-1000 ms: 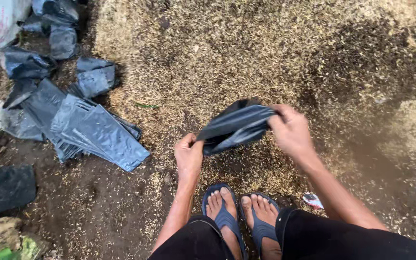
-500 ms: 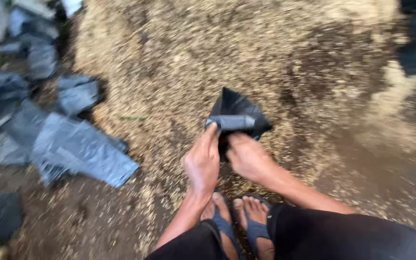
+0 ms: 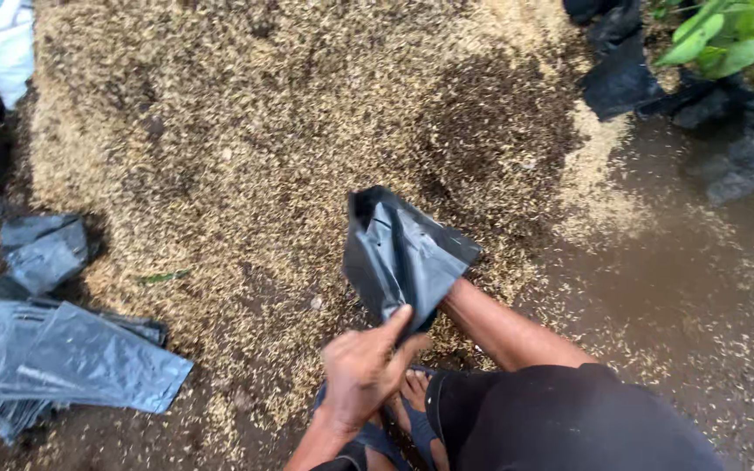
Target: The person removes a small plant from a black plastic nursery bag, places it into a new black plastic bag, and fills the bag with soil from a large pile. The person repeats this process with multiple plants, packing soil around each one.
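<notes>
A wide husk pile (image 3: 290,131) fills the upper and middle frame. Flat grey bags (image 3: 71,358) are stacked at lower left. At centre, a black bag (image 3: 403,253) is held above the pile, apparently unfilled. The left hand (image 3: 364,371) is pinched on its lower edge. The right hand is hidden inside it; its grip cannot be told.

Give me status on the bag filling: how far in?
Early. In hand: the left hand pinches the lower edge of one black plastic bag, its mouth facing the brown husk pile; the right hand is hidden inside it. The bag looks limp and unfilled. Left: flat grey plastic bags lie stacked beside the pile. No filled bag can be made out.
</notes>
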